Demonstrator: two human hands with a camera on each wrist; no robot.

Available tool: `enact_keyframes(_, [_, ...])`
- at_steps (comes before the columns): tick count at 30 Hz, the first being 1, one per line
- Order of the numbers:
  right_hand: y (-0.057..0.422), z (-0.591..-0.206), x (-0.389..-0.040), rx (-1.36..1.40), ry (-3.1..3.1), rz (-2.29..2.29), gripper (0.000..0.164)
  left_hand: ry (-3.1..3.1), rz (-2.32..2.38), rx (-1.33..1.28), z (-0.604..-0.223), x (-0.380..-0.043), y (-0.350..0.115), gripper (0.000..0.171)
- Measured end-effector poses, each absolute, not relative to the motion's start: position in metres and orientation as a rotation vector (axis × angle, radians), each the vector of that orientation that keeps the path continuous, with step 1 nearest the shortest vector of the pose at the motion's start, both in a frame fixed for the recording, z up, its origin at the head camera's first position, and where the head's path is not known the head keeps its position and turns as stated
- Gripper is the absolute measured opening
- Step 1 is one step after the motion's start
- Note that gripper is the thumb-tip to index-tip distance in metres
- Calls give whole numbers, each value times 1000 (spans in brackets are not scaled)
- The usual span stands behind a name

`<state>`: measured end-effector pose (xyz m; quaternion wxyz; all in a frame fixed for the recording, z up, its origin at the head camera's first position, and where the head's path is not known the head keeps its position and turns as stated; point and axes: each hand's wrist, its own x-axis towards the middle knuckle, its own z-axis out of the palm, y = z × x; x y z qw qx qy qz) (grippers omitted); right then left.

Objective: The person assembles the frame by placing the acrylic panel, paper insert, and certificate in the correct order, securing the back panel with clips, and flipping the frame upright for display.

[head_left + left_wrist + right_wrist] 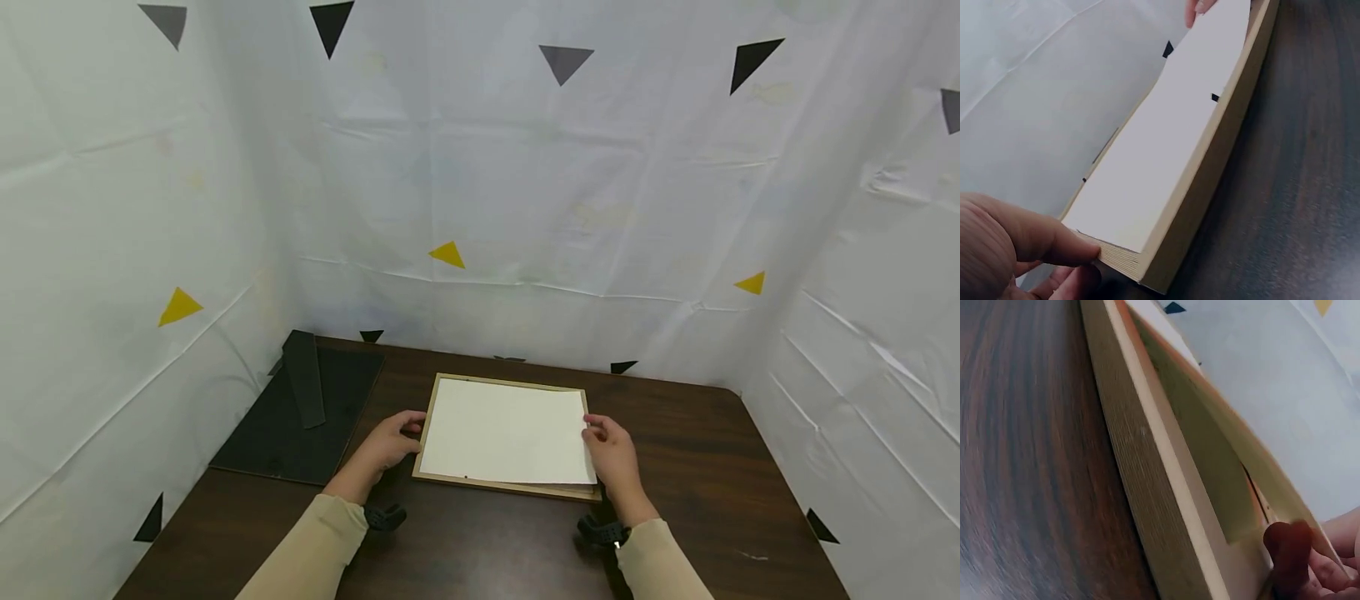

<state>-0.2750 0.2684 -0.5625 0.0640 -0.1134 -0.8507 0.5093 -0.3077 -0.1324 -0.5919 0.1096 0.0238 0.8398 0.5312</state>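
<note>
A picture frame [517, 487] of light wood lies on the table, with a thick white sheet of card [510, 429] over its opening. My right hand [613, 454] pinches the card's right edge between thumb and fingers. There the card is raised, leaving a gap above the frame's inside [1204, 444] in the right wrist view. My left hand [392, 440] grips the left side of the frame, thumb and fingertips at its edge. In the left wrist view the card's left end lies down within the frame's rim [1147, 269]. Small dark tabs [1214, 97] show along the rim.
A black backing board [262, 429] with a hinged stand leg [303, 379] lies at the left of the dark wooden table [705, 467]. White sheeting [510, 183] with printed triangles hangs round the back and sides.
</note>
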Motion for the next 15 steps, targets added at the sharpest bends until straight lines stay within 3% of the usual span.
enact_keyframes(4, [272, -563, -275, -311, -2646, 1432, 35, 2424, 1556, 55, -590, -310, -132, 55])
enact_keyframes(11, [283, -569, -274, -254, -2810, 1227, 34, 2410, 1462, 113, -586, -312, -133, 73])
enact_keyframes(15, [288, -576, -275, -200, -2851, 1159, 34, 2431, 1426, 136, -587, -311, -129, 70])
